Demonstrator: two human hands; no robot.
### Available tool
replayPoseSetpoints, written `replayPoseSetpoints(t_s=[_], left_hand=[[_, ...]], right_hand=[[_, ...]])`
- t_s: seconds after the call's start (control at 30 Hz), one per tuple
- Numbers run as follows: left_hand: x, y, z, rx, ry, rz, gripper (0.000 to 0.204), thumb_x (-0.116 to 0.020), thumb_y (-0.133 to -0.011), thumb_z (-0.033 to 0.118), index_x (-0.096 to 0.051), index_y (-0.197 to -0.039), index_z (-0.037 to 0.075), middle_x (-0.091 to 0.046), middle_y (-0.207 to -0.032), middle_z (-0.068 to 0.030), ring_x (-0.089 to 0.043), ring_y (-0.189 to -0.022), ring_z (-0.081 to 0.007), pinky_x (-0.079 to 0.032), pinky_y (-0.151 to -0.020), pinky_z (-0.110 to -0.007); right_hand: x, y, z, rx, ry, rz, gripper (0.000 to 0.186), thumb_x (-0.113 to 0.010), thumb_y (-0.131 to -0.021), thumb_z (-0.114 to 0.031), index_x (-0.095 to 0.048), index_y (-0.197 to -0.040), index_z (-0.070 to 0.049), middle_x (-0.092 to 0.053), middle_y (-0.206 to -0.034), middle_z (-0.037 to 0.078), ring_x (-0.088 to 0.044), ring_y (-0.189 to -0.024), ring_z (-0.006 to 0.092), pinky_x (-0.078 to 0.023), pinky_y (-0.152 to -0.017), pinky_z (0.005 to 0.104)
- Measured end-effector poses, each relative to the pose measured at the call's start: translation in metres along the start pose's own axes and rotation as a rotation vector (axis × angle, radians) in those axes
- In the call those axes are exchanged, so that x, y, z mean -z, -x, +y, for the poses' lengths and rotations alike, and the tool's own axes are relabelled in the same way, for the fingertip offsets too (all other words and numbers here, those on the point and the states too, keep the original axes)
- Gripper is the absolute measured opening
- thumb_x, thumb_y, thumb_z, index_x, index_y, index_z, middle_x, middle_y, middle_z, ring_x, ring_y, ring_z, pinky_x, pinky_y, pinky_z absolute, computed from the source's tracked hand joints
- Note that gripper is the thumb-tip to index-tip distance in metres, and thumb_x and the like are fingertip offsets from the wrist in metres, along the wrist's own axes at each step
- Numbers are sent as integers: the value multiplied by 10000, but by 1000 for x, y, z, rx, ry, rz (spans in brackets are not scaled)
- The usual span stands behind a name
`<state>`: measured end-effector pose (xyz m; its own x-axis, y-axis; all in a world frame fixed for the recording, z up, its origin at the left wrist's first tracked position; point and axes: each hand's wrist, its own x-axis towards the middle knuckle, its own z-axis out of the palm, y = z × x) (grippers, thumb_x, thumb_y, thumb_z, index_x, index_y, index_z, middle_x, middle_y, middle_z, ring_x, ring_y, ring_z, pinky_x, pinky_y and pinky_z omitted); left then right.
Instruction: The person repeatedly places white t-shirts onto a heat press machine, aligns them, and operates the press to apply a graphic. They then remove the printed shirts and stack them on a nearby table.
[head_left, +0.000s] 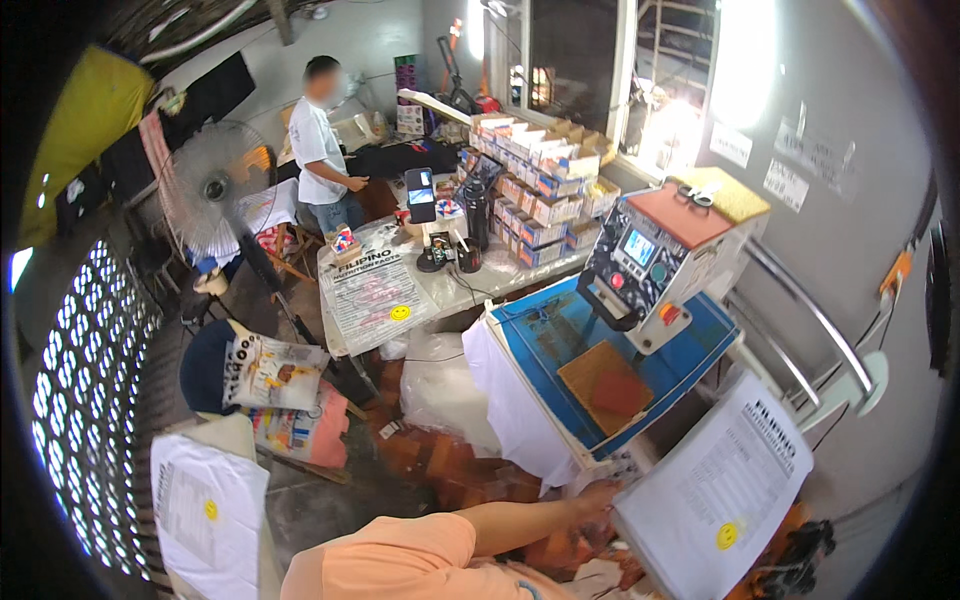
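Observation:
My left hand [597, 500] reaches toward the lower right from an orange short sleeve and is at the left edge of a flat white printed shirt [720, 470] with a small yellow smiley. Its fingers are partly hidden, so I cannot tell whether they grip it. My right hand is not visible. Just above is a heat press machine [645, 260] on a blue platen [525, 335], with a brown pad [600, 385] lying on that platen.
A person in a white T-shirt [315, 150] stands behind a table [455, 295] holding stacked small boxes [540, 200], a phone [420, 195] and printed sheets. A fan [215, 190], chairs with garments [270, 380] and another printed shirt [205, 510] are left. Metal bars [800, 305] project right.

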<state>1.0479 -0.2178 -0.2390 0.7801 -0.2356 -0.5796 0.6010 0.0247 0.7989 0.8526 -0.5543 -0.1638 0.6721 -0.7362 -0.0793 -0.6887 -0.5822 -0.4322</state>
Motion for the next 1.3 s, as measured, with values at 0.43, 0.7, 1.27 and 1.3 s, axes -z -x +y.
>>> replayPoseSetpoints(t_s=[0.43, 0.7, 1.27, 1.3], left_hand=[[3, 192, 89, -354, 922, -837, 473, -601, -956, 273, -482, -1333, 13, -604, -1276, -110, -556, -1215, -223, -432, -1045, -441], [154, 535, -91, -1010, 1099, 737, 330, -603, -900, 303, -580, -1120, 59, -636, -1115, -99, -595, -1094, -278, -470, -956, -498], [-71, 1011, -344, -1304, 562, 2387, 233, -560, -942, 145, -547, -1119, -6, -605, -1161, -132, -577, -1130, -260, -444, -1015, -436], [-95, 1003, -376, -1263, 590, 2437, 206, -568, -938, 151, -554, -1089, 11, -611, -1131, -120, -587, -1092, -244, -476, -955, -414]], right_hand=[[244, 2, -218, 424, -1812, -121, 722, -715, -846, -331, -410, -1414, -9, -507, -1360, 174, -532, -1198, 302, -402, -1048, 429], [228, 279, -500, 1651, -447, -747, 181, -654, -886, -166, -627, -997, -25, -573, -906, 12, -538, -856, 127, -420, -769, 273], [36, 919, -247, 982, -291, -2368, 363, -678, -794, -49, -542, -1126, -105, -583, -998, 70, -599, -873, 231, -517, -635, 408], [32, 919, -217, 1007, -225, -2375, 392, -679, -795, -31, -548, -1151, -129, -588, -966, 62, -604, -849, 220, -518, -612, 399]])
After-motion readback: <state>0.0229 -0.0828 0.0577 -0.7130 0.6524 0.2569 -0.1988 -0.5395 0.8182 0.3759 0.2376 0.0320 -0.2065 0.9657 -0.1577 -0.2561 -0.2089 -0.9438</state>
